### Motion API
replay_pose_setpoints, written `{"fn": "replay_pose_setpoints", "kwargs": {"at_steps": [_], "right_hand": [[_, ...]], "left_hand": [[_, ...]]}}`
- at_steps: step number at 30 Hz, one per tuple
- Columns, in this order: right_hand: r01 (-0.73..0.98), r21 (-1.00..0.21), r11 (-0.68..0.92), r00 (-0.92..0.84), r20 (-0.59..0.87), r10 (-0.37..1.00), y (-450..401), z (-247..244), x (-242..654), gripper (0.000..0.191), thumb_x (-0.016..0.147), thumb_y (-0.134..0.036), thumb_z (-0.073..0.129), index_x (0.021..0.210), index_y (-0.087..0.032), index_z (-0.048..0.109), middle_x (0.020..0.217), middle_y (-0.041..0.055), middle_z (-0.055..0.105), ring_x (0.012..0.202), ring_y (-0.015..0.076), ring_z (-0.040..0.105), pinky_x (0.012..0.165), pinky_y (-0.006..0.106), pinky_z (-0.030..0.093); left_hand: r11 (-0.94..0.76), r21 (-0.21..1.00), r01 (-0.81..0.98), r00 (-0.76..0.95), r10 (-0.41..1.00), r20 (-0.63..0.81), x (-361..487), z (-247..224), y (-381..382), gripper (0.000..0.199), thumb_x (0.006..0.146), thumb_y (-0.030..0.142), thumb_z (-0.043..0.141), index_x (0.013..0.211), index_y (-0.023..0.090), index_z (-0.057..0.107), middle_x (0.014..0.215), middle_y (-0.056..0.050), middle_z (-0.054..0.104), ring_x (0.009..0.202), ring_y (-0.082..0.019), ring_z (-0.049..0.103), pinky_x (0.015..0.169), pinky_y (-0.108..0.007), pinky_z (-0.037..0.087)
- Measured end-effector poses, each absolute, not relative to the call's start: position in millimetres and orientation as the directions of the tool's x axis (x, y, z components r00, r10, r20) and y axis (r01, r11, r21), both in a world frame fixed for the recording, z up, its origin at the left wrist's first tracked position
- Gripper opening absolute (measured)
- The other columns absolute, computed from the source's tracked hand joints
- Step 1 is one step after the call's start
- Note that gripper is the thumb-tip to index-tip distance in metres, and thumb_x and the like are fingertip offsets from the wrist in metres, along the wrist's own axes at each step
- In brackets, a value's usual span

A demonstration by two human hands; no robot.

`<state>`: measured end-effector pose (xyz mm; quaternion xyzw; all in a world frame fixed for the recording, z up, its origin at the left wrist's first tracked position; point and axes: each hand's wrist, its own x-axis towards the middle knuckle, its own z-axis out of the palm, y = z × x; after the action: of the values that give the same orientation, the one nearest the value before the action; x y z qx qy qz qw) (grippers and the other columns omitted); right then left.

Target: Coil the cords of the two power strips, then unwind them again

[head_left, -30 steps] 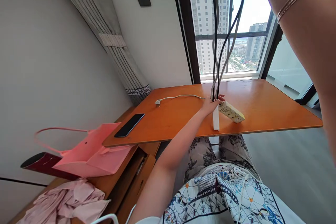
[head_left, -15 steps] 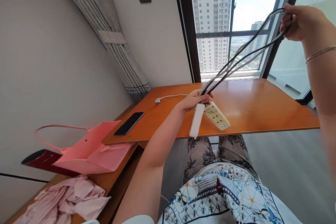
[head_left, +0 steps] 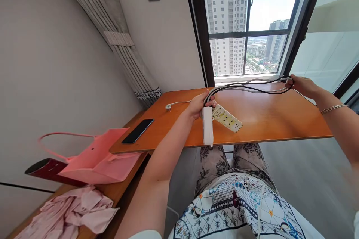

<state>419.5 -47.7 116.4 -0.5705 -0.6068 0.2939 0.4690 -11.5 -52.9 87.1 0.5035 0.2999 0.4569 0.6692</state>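
Observation:
Black and grey cables (head_left: 246, 86) run in long loops between my two hands above the wooden table. My left hand (head_left: 199, 104) is closed round the bundle near its left end. Just below it hangs a white power strip (head_left: 208, 127), upright, past the table's front edge. A second, cream-coloured power strip with yellow markings (head_left: 227, 118) slants to the right beside it. My right hand (head_left: 302, 85) pinches the far end of the loops at the right. A white plug (head_left: 168, 106) on a thin white cord lies on the table, left of my left hand.
The brown table (head_left: 275, 119) stands before a window. A dark phone (head_left: 138, 131) lies at its left. Lower left are a pink bag (head_left: 98, 157), a dark red cylinder (head_left: 53, 171) and crumpled pink cloth (head_left: 70, 209) on a wooden surface.
My right hand has come down from high at the right to near table height, so the cable loops now lie almost level. My left hand has shifted slightly left with the strips.

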Motion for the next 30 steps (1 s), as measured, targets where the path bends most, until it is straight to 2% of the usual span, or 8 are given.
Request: {"fn": "replay_pose_setpoints", "kwargs": {"at_steps": [3, 6, 9, 13, 17, 21, 25, 30], "right_hand": [[0.695, -0.646, 0.314, -0.065, 0.378, 0.923, -63.0, 98.8, 416.9, 0.043, 0.104, -0.046, 0.032, 0.070, -0.023, 0.046, 0.081, 0.0113, 0.058, 0.086, 0.0215, 0.055, 0.087, 0.041, 0.041], [0.873, -0.107, 0.475, -0.382, 0.453, 0.805, -81.3, 92.4, 410.8, 0.045, 0.103, -0.051, 0.030, 0.074, -0.023, 0.049, 0.081, 0.0124, 0.061, 0.086, 0.0251, 0.055, 0.079, 0.040, 0.041], [0.788, 0.296, 0.540, -0.616, 0.365, 0.698, -99.7, 91.5, 397.8, 0.044, 0.104, -0.045, 0.029, 0.076, -0.022, 0.054, 0.078, 0.0104, 0.062, 0.076, 0.0240, 0.055, 0.065, 0.035, 0.038], [0.511, 0.509, 0.693, -0.849, 0.174, 0.498, -125.0, 93.2, 364.0, 0.044, 0.106, -0.034, 0.030, 0.080, -0.019, 0.061, 0.073, 0.0090, 0.064, 0.068, 0.0212, 0.055, 0.062, 0.034, 0.035], [0.353, 0.415, 0.838, -0.932, 0.073, 0.356, -150.3, 109.4, 315.6, 0.042, 0.107, -0.031, 0.029, 0.081, -0.019, 0.061, 0.072, 0.0069, 0.063, 0.063, 0.0178, 0.052, 0.059, 0.033, 0.032], [0.381, 0.092, 0.920, -0.924, 0.080, 0.374, -157.6, 134.8, 268.5, 0.041, 0.107, -0.038, 0.030, 0.082, -0.020, 0.057, 0.067, 0.0030, 0.058, 0.056, 0.0142, 0.044, 0.059, 0.031, 0.031], [0.421, -0.300, 0.856, -0.804, 0.312, 0.505, -142.3, 140.9, 231.4, 0.043, 0.106, -0.043, 0.032, 0.074, -0.020, 0.050, 0.067, 0.0006, 0.054, 0.059, 0.0122, 0.042, 0.062, 0.029, 0.034], [0.352, -0.730, 0.586, -0.337, 0.485, 0.807, -113.0, 134.8, 207.9, 0.052, 0.102, -0.058, 0.038, 0.066, -0.021, 0.042, 0.059, -0.0030, 0.044, 0.055, 0.0105, 0.040, 0.056, 0.027, 0.033]], "left_hand": [[0.105, 0.943, -0.316, 0.344, 0.939, 0.011, -11.5, 83.1, -50.5, 0.045, 0.088, 0.052, 0.069, 0.064, 0.017, 0.055, 0.044, 0.007, 0.034, 0.056, -0.012, 0.053, 0.058, -0.021, 0.044], [0.099, 0.938, -0.332, 0.288, 0.958, 0.001, -7.7, 82.5, -49.3, 0.045, 0.086, 0.052, 0.072, 0.065, 0.017, 0.053, 0.046, 0.007, 0.035, 0.057, -0.011, 0.055, 0.058, -0.020, 0.045], [0.069, 0.945, -0.321, 0.243, 0.970, 0.012, -1.7, 84.8, -50.0, 0.045, 0.084, 0.053, 0.074, 0.066, 0.018, 0.052, 0.048, 0.008, 0.035, 0.057, -0.011, 0.055, 0.058, -0.020, 0.045], [0.030, 0.961, -0.274, 0.208, 0.978, 0.028, 8.8, 87.0, -54.2, 0.045, 0.085, 0.053, 0.072, 0.066, 0.018, 0.051, 0.047, 0.008, 0.034, 0.054, -0.010, 0.052, 0.054, -0.019, 0.041], [-0.061, 0.981, -0.184, 0.227, 0.969, 0.103, 23.3, 86.2, -61.6, 0.044, 0.087, 0.053, 0.070, 0.067, 0.018, 0.054, 0.048, 0.007, 0.035, 0.054, -0.010, 0.051, 0.054, -0.019, 0.040], [-0.137, 0.984, -0.115, 0.309, 0.936, 0.167, 41.0, 84.5, -73.1, 0.044, 0.087, 0.055, 0.069, 0.067, 0.018, 0.056, 0.047, 0.007, 0.036, 0.053, -0.010, 0.047, 0.053, -0.020, 0.037], [-0.116, 0.983, -0.144, 0.369, 0.915, 0.162, 56.7, 81.8, -85.5, 0.056, 0.087, 0.068, 0.060, 0.064, 0.017, 0.056, 0.049, 0.003, 0.042, 0.050, -0.010, 0.043, 0.050, -0.023, 0.035], [0.010, 0.943, -0.333, 0.457, 0.877, 0.152, 62.2, 77.0, -90.7, 0.087, 0.080, 0.093, 0.020, 0.066, 0.017, 0.059, 0.048, -0.002, 0.047, 0.049, -0.014, 0.047, 0.049, -0.027, 0.040]]}}
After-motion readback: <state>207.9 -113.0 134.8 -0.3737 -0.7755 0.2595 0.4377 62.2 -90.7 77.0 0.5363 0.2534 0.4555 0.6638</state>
